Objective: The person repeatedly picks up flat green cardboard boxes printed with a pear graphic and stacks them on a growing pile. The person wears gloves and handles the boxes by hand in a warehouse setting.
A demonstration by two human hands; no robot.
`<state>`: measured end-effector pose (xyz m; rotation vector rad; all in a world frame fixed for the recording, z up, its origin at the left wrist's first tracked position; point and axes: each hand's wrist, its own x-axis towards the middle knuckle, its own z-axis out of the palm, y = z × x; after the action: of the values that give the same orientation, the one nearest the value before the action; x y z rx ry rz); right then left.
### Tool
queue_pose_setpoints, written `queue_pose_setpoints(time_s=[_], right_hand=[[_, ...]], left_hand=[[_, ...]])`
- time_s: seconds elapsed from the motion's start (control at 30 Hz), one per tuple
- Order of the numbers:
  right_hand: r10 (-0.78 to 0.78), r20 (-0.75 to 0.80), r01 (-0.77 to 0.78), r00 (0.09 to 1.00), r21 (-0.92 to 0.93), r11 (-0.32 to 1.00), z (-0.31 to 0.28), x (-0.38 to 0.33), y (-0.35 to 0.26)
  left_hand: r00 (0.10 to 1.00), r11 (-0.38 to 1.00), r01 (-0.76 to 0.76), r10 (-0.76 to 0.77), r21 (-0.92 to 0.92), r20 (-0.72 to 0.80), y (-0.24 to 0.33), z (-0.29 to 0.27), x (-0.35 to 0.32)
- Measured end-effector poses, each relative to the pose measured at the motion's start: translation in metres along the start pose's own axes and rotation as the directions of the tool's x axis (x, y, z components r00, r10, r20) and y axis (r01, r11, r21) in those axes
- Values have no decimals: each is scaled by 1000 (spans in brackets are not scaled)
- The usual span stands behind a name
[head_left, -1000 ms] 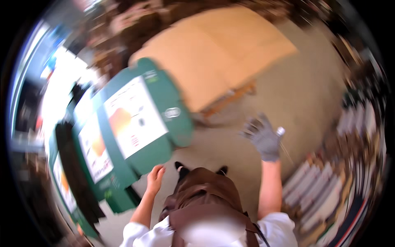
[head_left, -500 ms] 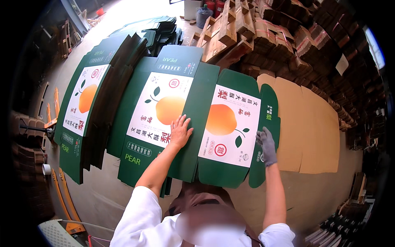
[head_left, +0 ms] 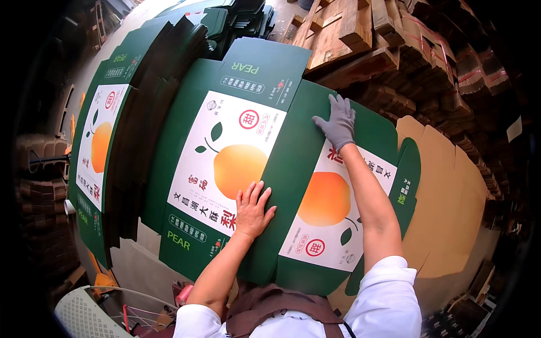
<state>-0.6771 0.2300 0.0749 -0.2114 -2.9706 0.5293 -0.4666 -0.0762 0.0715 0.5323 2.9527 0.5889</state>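
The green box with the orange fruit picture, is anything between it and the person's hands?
Nothing visible. The bare left hand lies flat on the flattened green box, and the grey-gloved right hand presses its upper part. Both touch the cardboard directly.

White short sleeves, brown apron, grey glove (head_left: 338,123) on right hand.

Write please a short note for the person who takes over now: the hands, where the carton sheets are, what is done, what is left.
Left hand, bare: flat on the top green carton sheet, near its pear picture.
Right hand, grey glove: flat near the sheet's far edge.
Sheet lies unfolded on a brown cardboard sheet; a stack of green sheets lies to its left.
Done: sheet laid flat.
Left: no fold made yet.
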Motion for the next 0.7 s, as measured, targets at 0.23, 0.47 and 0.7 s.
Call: queue_pose_setpoints(time_s=[0.23, 0.47, 0.7], right_hand=[[-70, 52, 74, 996, -71, 995, 11, 14, 14], [-107, -114, 91, 988, -136, 986, 6, 29, 33], [-598, 321, 543, 734, 251, 801, 8, -27, 11]], left_hand=[[1000, 1000, -14, 14, 2, 11, 2, 2, 3], [1000, 999, -29, 29, 17, 11, 4, 2, 8], [1000, 1000, -13, 13, 27, -1, 1, -1, 6]])
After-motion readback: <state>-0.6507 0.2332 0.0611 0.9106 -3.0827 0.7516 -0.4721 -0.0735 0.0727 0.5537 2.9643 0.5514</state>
